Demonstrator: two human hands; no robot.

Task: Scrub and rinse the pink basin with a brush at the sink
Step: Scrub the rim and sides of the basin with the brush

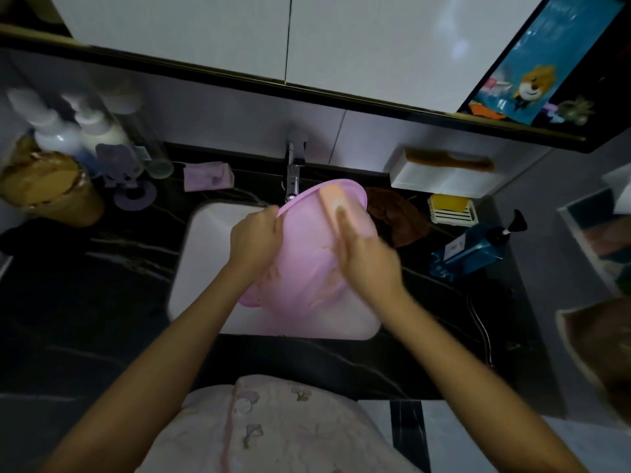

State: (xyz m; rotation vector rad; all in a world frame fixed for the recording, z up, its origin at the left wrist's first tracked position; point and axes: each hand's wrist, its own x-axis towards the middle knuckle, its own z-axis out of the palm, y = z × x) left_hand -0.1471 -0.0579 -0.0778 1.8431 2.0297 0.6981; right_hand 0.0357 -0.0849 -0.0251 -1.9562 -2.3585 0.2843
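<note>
Head view. Pink basin (307, 254): frame centre, tilted over white sink (205, 254), below faucet (294, 172). Left hand (254, 238) clenches its rim; right hand (367, 257) presses a blurred pale brush (333, 199) against its wall. Step: scrubbing, apparently. Next: rinsing, which calls for running water.

Bare forearms, no sleeves, no rings or watch visible on left hand (256, 237) or right hand (370, 259). Pale pink top (273, 428) at 6 o'clock, small floral print, pink vertical seam.
</note>
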